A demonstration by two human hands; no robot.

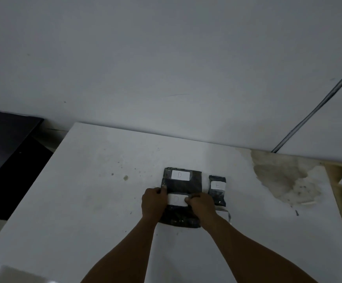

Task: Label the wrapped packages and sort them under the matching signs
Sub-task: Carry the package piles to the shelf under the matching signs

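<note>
at the near middle of the bench (105,201), i see both grips on one black package (179,219): left hand (153,202) pinches the end of a white label (177,199), right hand (201,203) presses it down with curled fingers. label reads a faint "d". just behind lies a package marked "d" (181,179); beside it a smaller one marked "e" (217,189). my read: two labelled, this one mid-label. no signs visible, so can't tell how far sorting is.
</note>
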